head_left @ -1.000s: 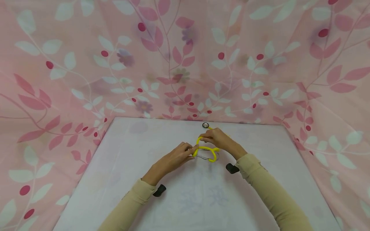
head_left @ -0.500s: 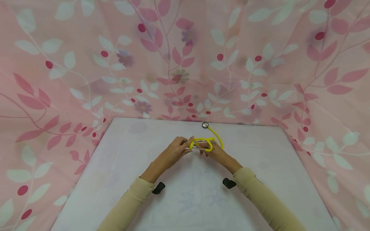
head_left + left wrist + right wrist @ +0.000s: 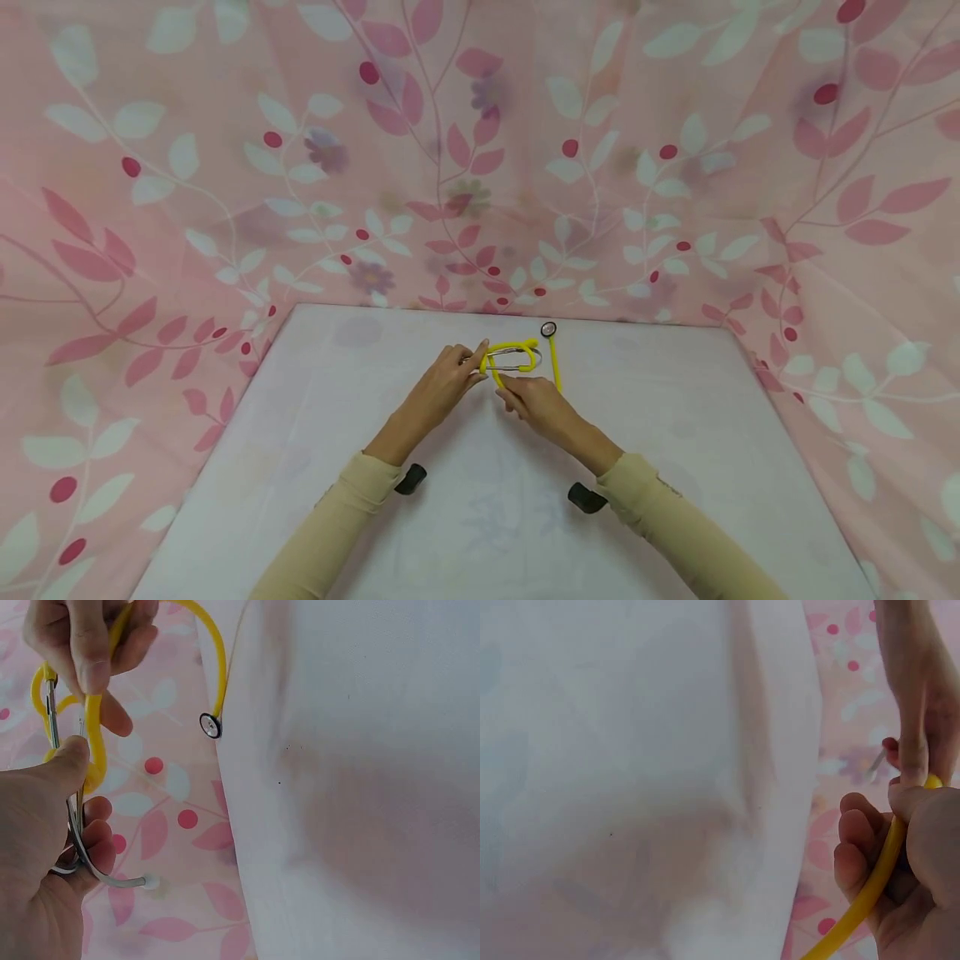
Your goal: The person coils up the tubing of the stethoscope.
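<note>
My left hand [image 3: 441, 385] grips a folded stethoscope with yellow tubing [image 3: 556, 367], its thumb pressing the crossing of tubing and metal. In the left wrist view the metal ear tubes [image 3: 89, 866] run through that hand, and a pale ear tip [image 3: 152, 881] sticks out past the fingers. A loop of the tubing wraps the metal part. My right hand [image 3: 546, 407], nearer the body, pinches the tubing just below the loop. In the right wrist view a length of tubing [image 3: 870, 892] passes across its palm. The round chest piece [image 3: 549, 329] lies near the table's far edge.
A white-covered table [image 3: 337, 358] spreads beneath both hands. Pink leaf-patterned cloth [image 3: 450, 167] rises behind its far edge and along both sides. Black wrist devices [image 3: 587, 497] sit under the cuffs.
My right hand has come from beyond the loop, behind the metal tubes, to the near side, drawing tubing along. The left hand rose slightly with the bundle. The chest piece shifted a little right.
</note>
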A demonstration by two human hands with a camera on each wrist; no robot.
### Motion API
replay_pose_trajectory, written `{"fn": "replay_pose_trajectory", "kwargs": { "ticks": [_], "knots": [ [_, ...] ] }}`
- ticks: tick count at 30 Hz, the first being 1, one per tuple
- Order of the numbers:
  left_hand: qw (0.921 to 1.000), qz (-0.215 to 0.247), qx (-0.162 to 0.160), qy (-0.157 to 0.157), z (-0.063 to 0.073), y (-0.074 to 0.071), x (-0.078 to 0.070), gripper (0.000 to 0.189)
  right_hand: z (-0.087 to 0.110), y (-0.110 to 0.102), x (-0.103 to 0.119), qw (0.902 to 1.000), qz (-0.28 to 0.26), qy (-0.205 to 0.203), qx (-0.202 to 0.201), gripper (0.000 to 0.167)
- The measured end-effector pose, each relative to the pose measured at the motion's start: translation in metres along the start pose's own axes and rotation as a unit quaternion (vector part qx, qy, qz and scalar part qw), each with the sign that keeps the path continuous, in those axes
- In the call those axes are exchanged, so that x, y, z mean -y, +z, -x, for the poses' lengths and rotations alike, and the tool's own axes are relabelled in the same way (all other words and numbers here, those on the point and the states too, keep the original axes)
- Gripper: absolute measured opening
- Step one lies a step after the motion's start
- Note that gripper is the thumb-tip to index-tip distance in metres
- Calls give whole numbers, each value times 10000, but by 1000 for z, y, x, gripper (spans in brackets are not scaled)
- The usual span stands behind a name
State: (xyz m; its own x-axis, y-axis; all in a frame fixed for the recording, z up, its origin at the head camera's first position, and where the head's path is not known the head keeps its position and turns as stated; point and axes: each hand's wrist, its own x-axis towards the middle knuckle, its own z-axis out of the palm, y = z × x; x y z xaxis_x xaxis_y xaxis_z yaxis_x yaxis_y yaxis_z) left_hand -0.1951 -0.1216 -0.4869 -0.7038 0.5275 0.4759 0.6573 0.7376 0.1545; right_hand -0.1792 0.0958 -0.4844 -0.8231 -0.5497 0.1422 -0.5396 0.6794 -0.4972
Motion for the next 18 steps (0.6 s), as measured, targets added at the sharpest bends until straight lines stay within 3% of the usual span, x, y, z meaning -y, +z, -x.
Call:
{"fn": "replay_pose_trajectory", "kwargs": {
  "ticks": [7,12,18],
  "knots": [
    [9999,-117,125,-9,-1,5,-3,66,6,-8,15,9995,264,142,130,23],
    [9984,-422,379,10,0,12,-6,64,13,-13,23,9961,841,-80,254,25],
    [9972,-509,548,-54,1,21,-9,63,21,-19,29,9925,1133,-326,316,24]
  ]
}}
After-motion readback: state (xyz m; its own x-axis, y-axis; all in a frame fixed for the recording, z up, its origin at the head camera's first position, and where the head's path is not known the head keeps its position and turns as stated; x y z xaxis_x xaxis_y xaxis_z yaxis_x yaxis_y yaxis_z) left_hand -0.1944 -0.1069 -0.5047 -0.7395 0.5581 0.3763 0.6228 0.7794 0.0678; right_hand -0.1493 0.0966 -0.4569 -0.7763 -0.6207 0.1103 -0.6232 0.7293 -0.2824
